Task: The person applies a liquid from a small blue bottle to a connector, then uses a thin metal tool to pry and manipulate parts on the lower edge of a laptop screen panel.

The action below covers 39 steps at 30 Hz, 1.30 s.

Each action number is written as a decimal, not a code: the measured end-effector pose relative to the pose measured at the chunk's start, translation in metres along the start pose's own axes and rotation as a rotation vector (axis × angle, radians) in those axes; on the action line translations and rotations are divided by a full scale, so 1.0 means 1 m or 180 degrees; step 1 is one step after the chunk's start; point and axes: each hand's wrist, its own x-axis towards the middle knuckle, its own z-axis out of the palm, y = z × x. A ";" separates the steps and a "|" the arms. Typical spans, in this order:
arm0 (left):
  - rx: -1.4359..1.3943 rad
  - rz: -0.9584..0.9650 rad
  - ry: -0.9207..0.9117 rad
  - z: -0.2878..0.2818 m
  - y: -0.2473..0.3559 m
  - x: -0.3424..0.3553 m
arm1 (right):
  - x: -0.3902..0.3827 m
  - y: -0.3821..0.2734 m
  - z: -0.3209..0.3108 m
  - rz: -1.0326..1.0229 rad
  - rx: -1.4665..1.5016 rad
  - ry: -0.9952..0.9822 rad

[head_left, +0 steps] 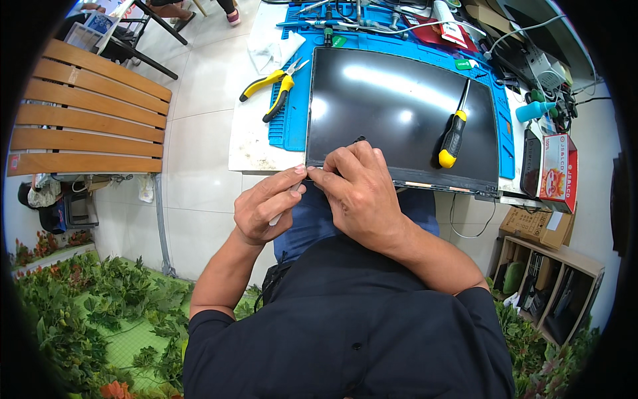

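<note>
A dark screen panel [385,113] lies on a blue mat [286,136], its lower edge toward me. My left hand [269,206] is closed on a thin pale grey strip-like tool [276,218], fingertips at the panel's lower-left corner. My right hand [359,193] has its fingers curled on that corner and edge, index tip beside the left fingers; its thumb is mostly hidden. A yellow-black screwdriver [453,139] rests on the panel. Open yellow-black pliers [282,93] lie left of it, near a white cloth [269,50].
Cables [405,30], small tools and a blue bottle [531,110] crowd the back and right of the white table [246,153]. A red-white box [555,166] stands at the right. A slatted wooden bench [93,106] is at left, a shelf [545,286] at lower right. Another person's legs [226,10] show beyond.
</note>
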 end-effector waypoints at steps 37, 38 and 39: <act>-0.0431 -0.0442 0.0245 0.007 -0.001 -0.011 | 0.006 -0.001 -0.006 0.0431 0.0430 0.0144; -0.0442 -0.0454 0.0238 0.007 -0.001 -0.011 | 0.006 -0.001 -0.007 0.0449 0.0392 0.0115; -0.0454 -0.0465 0.0230 0.007 -0.001 -0.011 | 0.007 -0.001 -0.007 0.0468 0.0353 0.0087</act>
